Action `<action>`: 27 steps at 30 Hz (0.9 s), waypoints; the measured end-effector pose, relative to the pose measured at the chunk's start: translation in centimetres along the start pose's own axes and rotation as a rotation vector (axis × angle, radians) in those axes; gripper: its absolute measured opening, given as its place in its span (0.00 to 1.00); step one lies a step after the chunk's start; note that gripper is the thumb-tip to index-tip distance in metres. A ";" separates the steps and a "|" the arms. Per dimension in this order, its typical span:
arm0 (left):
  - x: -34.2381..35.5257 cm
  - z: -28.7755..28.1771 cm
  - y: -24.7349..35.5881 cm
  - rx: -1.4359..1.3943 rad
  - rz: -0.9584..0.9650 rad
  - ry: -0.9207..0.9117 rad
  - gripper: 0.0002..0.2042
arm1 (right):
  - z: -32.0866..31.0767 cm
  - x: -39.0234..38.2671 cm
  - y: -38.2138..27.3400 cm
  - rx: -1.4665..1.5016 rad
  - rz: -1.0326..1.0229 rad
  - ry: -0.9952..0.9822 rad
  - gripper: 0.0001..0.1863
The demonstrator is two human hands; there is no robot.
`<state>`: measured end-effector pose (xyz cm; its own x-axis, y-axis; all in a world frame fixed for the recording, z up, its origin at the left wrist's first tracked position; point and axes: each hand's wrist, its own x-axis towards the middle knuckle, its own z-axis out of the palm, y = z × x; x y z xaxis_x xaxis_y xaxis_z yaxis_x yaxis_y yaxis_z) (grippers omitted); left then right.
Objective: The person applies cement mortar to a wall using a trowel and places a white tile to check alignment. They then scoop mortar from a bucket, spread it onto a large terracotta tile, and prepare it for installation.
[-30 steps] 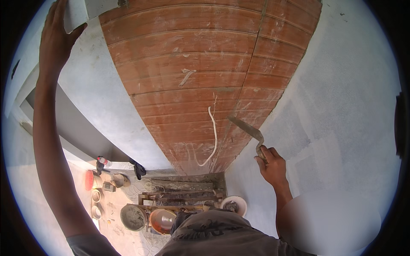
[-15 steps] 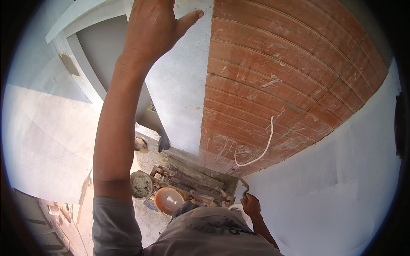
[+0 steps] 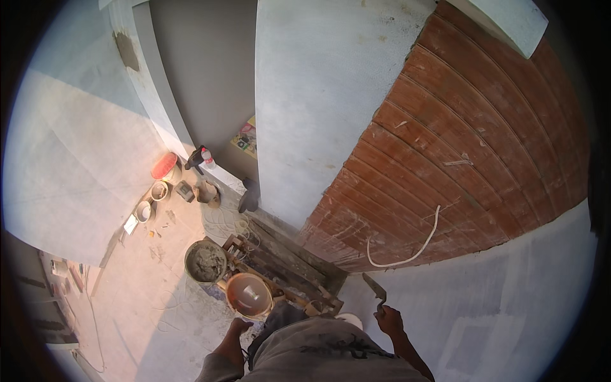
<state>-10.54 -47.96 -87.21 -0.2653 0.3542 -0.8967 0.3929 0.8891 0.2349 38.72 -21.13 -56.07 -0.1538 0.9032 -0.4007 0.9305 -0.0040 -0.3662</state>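
Observation:
My right hand point(image 3: 389, 319), low right of centre, grips the handle of a metal trowel point(image 3: 373, 286), blade pointing up toward the red brick wall point(image 3: 484, 165). A loose white cable point(image 3: 420, 248) hangs on that brick. My left hand point(image 3: 238, 328) is low, just below an orange bucket point(image 3: 231, 293) of cloudy liquid with a small pale item in it; it appears empty, fingers loosely apart. A bucket of grey mortar point(image 3: 205, 261) stands beside the orange one, by wooden planks and a low frame point(image 3: 280, 261).
Smaller buckets point(image 3: 145, 211), a red basin point(image 3: 164, 164), a bottle point(image 3: 207, 158) and dark cloth point(image 3: 249, 195) lie along the left, near a grey recess point(image 3: 203, 63) with a sill. Cords trail over the floor point(image 3: 140, 293). A white-coated wall point(image 3: 484, 305) is at right.
My left arm has dropped from high on the wall to low beside the buckets. The view has swung left and down. The trowel stays in my right hand.

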 end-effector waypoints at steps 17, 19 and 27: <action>3.5 -9.2 12.0 -0.472 0.380 0.181 0.21 | 4.5 6.7 -5.0 0.004 -0.072 -0.084 0.19; 5.2 -12.0 13.6 -0.376 0.430 0.249 0.22 | 6.1 6.4 -4.5 0.057 -0.041 -0.059 0.20; 7.1 -13.2 14.7 -0.076 0.171 0.015 0.20 | 8.8 0.6 -0.1 0.234 0.247 0.007 0.23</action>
<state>-18.29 -28.58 -85.16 -0.2139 0.5060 -0.8356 0.3659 0.8346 0.4117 35.59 -24.31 -63.66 0.0701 0.8658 -0.4955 0.8379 -0.3206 -0.4417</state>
